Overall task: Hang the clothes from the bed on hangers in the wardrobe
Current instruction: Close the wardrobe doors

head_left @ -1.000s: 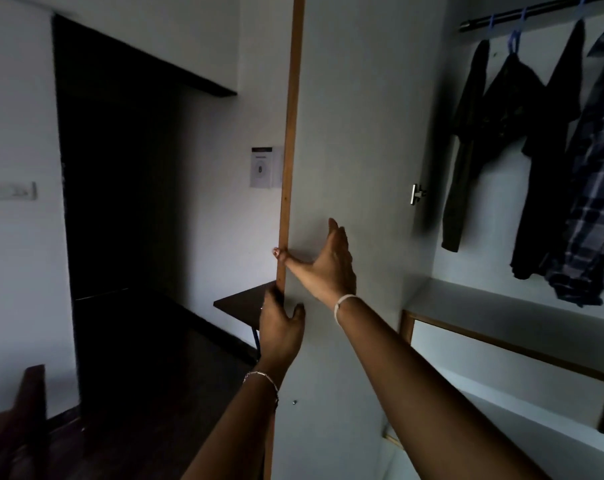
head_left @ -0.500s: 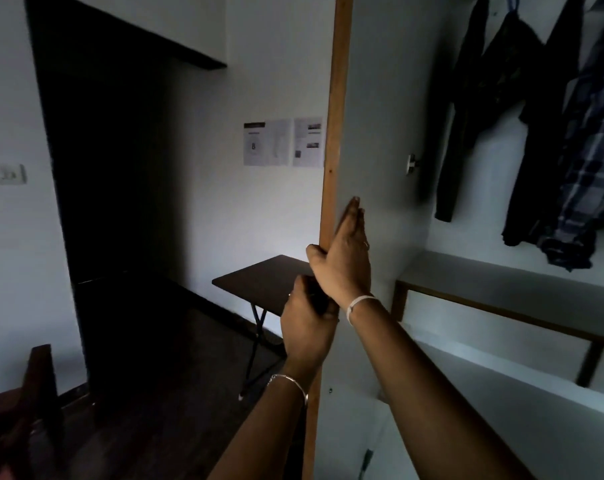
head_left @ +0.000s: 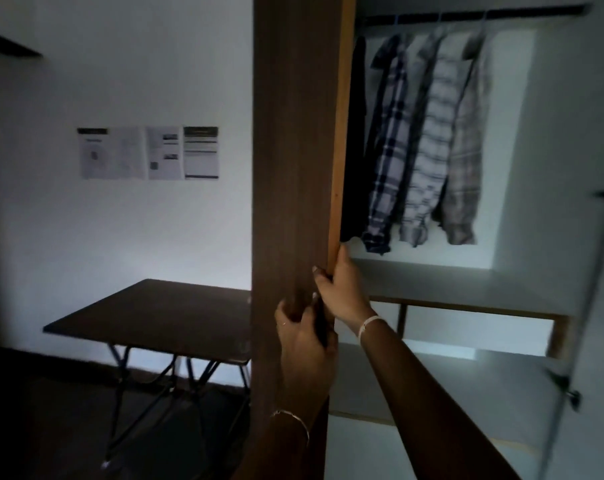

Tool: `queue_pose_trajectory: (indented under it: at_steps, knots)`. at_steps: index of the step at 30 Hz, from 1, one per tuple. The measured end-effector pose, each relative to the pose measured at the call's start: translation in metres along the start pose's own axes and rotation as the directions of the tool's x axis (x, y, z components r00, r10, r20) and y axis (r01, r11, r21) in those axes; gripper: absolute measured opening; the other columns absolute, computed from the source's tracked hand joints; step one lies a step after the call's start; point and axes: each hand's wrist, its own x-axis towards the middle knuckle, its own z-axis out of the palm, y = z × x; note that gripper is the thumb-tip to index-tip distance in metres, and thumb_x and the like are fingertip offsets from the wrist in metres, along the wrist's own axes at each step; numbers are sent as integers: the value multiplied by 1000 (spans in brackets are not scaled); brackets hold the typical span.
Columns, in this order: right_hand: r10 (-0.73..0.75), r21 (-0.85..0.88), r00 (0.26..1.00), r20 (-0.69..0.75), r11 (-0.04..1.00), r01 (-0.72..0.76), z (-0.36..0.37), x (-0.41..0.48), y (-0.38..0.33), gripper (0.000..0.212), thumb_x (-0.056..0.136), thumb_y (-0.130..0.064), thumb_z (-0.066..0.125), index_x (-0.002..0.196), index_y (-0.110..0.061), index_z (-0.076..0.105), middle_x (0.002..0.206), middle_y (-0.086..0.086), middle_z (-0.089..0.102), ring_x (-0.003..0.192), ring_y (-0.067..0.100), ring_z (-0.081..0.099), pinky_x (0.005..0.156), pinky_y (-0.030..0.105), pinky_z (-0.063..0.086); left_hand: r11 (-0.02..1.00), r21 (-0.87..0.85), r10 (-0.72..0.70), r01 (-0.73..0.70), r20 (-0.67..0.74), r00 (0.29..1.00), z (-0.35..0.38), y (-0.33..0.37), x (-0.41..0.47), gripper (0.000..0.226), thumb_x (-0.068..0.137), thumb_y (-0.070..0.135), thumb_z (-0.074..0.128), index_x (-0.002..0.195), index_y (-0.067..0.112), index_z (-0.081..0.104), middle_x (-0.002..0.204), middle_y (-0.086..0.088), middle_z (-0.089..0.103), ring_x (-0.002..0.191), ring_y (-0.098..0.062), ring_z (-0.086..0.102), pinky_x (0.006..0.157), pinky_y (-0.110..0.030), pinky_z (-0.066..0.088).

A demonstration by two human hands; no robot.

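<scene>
The brown wardrobe door (head_left: 293, 150) stands swung across the middle of the view, its outer face toward me. My left hand (head_left: 304, 337) grips its edge low down. Just above it, my right hand (head_left: 342, 289) grips the same edge with the fingers wrapped round to the outer face. Inside the wardrobe, several garments hang from a rail (head_left: 466, 13): a dark one (head_left: 356, 150) partly behind the door and three plaid shirts (head_left: 428, 140). The bed is out of view.
A white shelf (head_left: 432, 278) and lower compartments lie under the hanging clothes. The second door (head_left: 577, 237) stands open at the right. A dark folding table (head_left: 148, 317) stands at the left wall under several papers (head_left: 148, 152).
The door has swung right, now showing its brown outer face instead of the white inner one. My view turned right, revealing more hung shirts. Both hands stayed on the door's edge.
</scene>
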Motion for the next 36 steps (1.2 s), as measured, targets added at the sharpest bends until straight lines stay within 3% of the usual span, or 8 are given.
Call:
queue_pose_trajectory:
  at_steps: [4,9,13,19,23,30,33,36]
  knots:
    - [82,-8,994,-67,996,-83,-47,19,32,47,96,-21,56,139,-22,36,128,1,57,109,16,58,90,28,46,996,47,68,-72,88,994,45,18,12,43,90,34,60,132,29,53,157,-4,16,144,-22,17,118,-32,15]
    - [128,-44,988,-90,990,-132,-91,56,82,46,94,-23,59,136,-16,42,132,3,56,122,22,54,104,34,42,1000,-9,-6,8,153,988,102,38,46,57,92,36,56,143,24,33,150,2,29,137,-16,32,115,-27,23]
    - [108,-15,993,-48,994,-109,-116,85,119,52,94,-25,59,141,-19,39,135,-2,54,123,15,52,107,33,41,993,-93,-60,75,154,986,151,45,83,56,92,27,58,142,16,33,143,-5,42,129,-17,42,109,-27,29]
    - [109,96,993,45,989,-113,-137,119,160,53,95,-22,59,143,-22,36,136,-5,53,124,11,52,108,32,40,985,-148,-98,88,-66,993,202,61,130,45,90,30,62,132,18,50,125,-8,52,116,-24,49,95,-31,34]
    - [85,137,992,91,986,-97,-145,139,183,58,92,-35,62,143,-27,36,138,-7,52,123,8,52,110,33,40,996,-80,24,-42,-212,977,233,58,152,51,86,45,52,129,17,55,119,-16,53,108,-35,52,92,-43,41]
    - [-12,166,998,68,986,0,-157,168,216,73,97,-22,53,152,-37,6,147,-13,36,134,7,39,114,36,33,994,48,106,-100,-162,981,281,47,166,64,82,57,37,141,33,42,130,-15,49,104,-40,53,83,-50,49]
    - [-23,186,999,24,982,18,-159,183,233,70,98,-22,52,151,-37,10,147,-13,36,133,6,39,111,28,35,983,107,162,-152,-89,983,300,36,177,69,81,55,55,142,49,26,139,-11,43,113,-40,51,83,-53,50]
    - [-14,208,1000,-16,978,17,-160,201,253,63,98,-20,53,148,-36,18,143,-12,41,128,4,43,105,18,37,954,167,252,-247,-7,968,315,23,195,108,58,38,88,144,47,22,143,-9,36,117,-35,46,78,-53,53]
